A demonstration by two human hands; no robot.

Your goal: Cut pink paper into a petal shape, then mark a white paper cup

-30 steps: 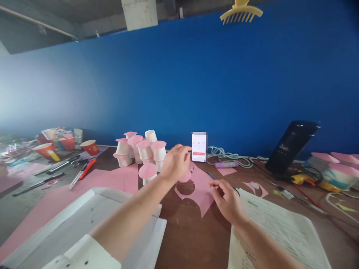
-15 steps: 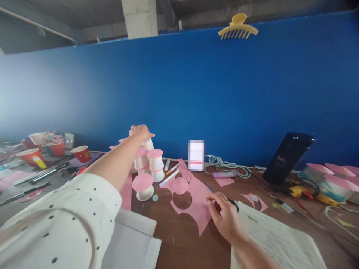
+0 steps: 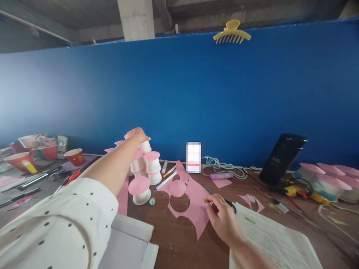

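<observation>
Beside the left hand (image 3: 137, 135), which is at the white cup (image 3: 146, 147) with grip I cannot tell, several cups (image 3: 153, 167) already carry pink tops (image 3: 139, 185), while one pink disc (image 3: 177, 188) remains loose toward the right hand (image 3: 221, 213), half-curled, visibly empty.

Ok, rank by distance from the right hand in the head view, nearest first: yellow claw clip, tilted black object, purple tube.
1. Purple tube, just beyond the right hand.
2. Tilted black object, farther right.
3. Yellow claw clip, at the blue wall's top edge.
</observation>
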